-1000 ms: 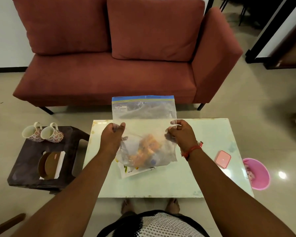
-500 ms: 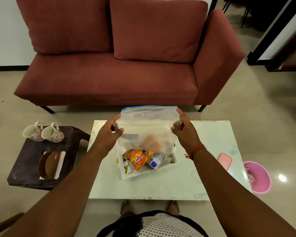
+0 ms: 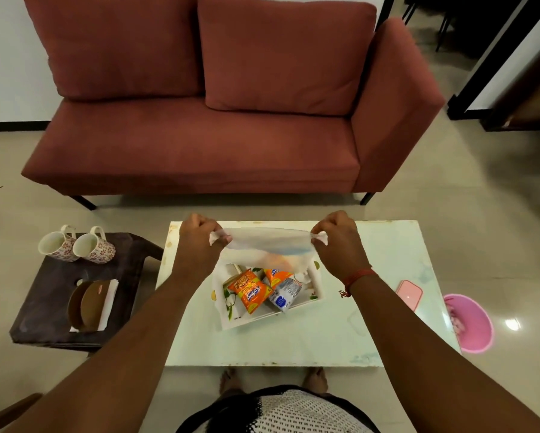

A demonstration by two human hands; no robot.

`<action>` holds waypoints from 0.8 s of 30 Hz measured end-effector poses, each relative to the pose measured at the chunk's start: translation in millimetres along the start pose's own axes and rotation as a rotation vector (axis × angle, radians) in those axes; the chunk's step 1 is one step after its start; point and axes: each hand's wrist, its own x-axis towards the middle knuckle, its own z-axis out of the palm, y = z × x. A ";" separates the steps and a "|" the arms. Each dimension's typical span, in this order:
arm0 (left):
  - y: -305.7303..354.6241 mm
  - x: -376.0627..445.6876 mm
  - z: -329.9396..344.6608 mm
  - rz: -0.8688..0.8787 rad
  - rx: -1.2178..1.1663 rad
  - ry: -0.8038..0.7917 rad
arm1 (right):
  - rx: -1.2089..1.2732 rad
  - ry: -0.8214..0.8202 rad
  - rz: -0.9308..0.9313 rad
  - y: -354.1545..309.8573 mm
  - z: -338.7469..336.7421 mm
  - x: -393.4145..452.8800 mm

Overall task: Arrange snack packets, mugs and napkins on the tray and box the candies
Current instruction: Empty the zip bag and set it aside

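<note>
My left hand [image 3: 200,242] and my right hand [image 3: 337,242] each pinch a bottom corner of a clear zip bag [image 3: 267,248], holding it upside down over the white floral tray [image 3: 223,303] on the table. An orange snack packet [image 3: 250,290], a second orange packet [image 3: 276,275] and a silver-blue packet [image 3: 285,293] lie in the tray. One orange packet still shows blurred inside the bag. Two floral mugs [image 3: 76,246] lie tipped on the dark side table [image 3: 43,301], beside a napkin holder [image 3: 89,303] with white napkins.
The pale glass-topped coffee table [image 3: 356,332] carries a pink lidded box [image 3: 409,293] at its right. A pink bucket [image 3: 473,323] stands on the floor to the right. A red sofa [image 3: 200,135] faces me beyond the table. My feet show under the near edge.
The bag went from upright in front of me to tipped over the tray, mouth down. Snack packets dropped out of it into the tray. Both hands moved up and apart.
</note>
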 end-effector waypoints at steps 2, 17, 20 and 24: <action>8.0 3.5 -1.8 0.112 -0.015 -0.075 | -0.122 -0.123 -0.108 -8.8 -2.4 0.8; 45.5 -0.2 17.9 -0.553 -0.653 -0.443 | 1.205 -0.234 0.494 -42.4 12.8 23.1; 41.3 -3.6 25.5 -0.617 -0.892 -0.589 | 1.363 -0.257 0.569 -40.8 13.7 23.1; 48.5 -4.1 25.9 -0.569 -0.995 -0.537 | 1.309 -0.214 0.569 -38.8 20.5 23.4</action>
